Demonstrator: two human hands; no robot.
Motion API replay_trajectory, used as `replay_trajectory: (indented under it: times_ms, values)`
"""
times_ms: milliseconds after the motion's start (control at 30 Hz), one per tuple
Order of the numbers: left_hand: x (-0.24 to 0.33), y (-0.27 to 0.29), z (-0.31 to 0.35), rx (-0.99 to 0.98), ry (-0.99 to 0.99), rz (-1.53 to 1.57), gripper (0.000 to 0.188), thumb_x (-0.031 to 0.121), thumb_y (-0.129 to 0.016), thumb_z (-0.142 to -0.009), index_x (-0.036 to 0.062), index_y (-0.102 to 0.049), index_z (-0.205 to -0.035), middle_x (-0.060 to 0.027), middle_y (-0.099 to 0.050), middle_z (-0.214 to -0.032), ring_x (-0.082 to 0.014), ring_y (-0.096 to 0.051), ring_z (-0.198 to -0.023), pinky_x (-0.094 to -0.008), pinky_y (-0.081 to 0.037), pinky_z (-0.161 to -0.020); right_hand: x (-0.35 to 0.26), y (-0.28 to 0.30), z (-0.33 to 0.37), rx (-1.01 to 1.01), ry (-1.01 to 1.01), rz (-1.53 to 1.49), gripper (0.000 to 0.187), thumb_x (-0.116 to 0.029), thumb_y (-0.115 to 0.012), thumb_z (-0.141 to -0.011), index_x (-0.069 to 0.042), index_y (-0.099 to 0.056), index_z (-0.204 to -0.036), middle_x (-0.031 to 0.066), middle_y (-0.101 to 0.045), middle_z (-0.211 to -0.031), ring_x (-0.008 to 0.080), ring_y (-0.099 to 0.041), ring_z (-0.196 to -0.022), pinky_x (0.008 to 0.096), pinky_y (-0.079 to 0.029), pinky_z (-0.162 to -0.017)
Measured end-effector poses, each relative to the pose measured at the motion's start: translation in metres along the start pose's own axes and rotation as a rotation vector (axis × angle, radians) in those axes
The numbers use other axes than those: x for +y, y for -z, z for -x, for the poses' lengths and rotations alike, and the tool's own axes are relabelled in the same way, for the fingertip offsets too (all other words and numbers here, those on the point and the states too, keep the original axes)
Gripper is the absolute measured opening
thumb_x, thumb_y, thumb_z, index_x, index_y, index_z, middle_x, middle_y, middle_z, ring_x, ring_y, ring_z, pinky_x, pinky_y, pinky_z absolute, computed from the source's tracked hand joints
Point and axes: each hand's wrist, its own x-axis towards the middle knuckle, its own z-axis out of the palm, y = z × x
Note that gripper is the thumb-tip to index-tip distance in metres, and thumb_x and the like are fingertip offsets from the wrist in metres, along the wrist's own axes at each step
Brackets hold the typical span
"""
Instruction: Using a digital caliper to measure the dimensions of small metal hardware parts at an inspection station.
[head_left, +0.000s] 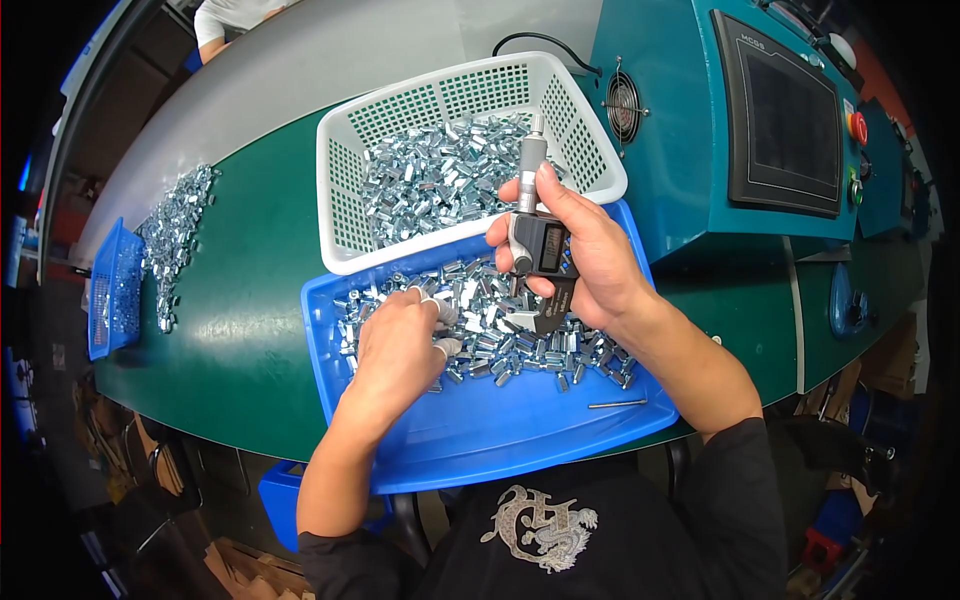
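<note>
The right hand [605, 268] was closed around the micrometer [527, 235], above the parts [500, 350] in the tray [480, 440]. The left hand [393, 343] was apart, fingertips among the parts; whether it gripped one could not be determined. The basket [420, 246] stood at the tray's far edge. Bare tray floor lined the near edge; open desk [250, 270] extended left.

The left hand [398, 335] is curled, palm down, left forearm [345, 455] aimed at 1 o'clock; the right hand [598, 260] grips, right forearm [690, 365] aimed at 11 o'clock.
</note>
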Motion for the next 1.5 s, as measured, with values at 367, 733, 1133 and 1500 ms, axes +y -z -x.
replay_trajectory:
  times_ms: [367, 733, 1133, 1500]
  values:
    - [0.010, 0.014, -0.004, 0.023, 0.117, 1.060, 0.018, 0.008, -0.074, -0.078, 0.0002, -0.060, -0.086, -0.0051, -0.065, -0.085, -0.0119, -0.062, -0.078, -0.0264, -0.051, -0.069, 0.001, 0.001, 0.002, -0.004, -0.004, -0.012, 0.042, -0.044, -0.035, -0.098, -0.006, -0.050, -0.108, 0.0113, -0.062, -0.084, 0.0141, -0.063, -0.068, 0.0198, -0.042, -0.038]
    - [0.028, -0.001, -0.008, 0.018, 0.147, 1.476, 0.025, 0.002, -0.063, -0.085, -0.0025, -0.060, -0.109, -0.0117, -0.066, -0.097, -0.0183, -0.065, -0.087, -0.0300, -0.055, -0.078, 0.001, 0.002, 0.001, -0.014, -0.013, -0.086, 0.050, -0.048, -0.030, -0.098, -0.005, -0.049, -0.117, 0.0129, -0.062, -0.088, 0.0161, -0.063, -0.072, 0.0208, -0.043, -0.040]
    - [0.028, 0.001, -0.007, -0.027, 0.146, 1.448, 0.023, 0.003, -0.063, -0.084, -0.0012, -0.062, -0.106, -0.0107, -0.066, -0.096, -0.0182, -0.066, -0.083, -0.0311, -0.058, -0.074, 0.002, 0.004, 0.002, -0.043, 0.000, -0.083, 0.047, -0.043, -0.031, -0.099, -0.003, -0.045, -0.122, 0.0127, -0.062, -0.089, 0.0152, -0.063, -0.072, 0.0206, -0.043, -0.041]
    - [0.029, -0.002, -0.007, 0.001, 0.112, 1.486, 0.023, 0.001, -0.063, -0.084, -0.0004, -0.062, -0.106, -0.0121, -0.066, -0.096, -0.0186, -0.066, -0.082, -0.0314, -0.058, -0.074, 0.002, 0.004, 0.001, -0.033, 0.013, -0.086, 0.039, -0.042, -0.034, -0.099, -0.007, -0.049, -0.109, 0.0121, -0.063, -0.088, 0.0146, -0.064, -0.071, 0.0202, -0.043, -0.039]
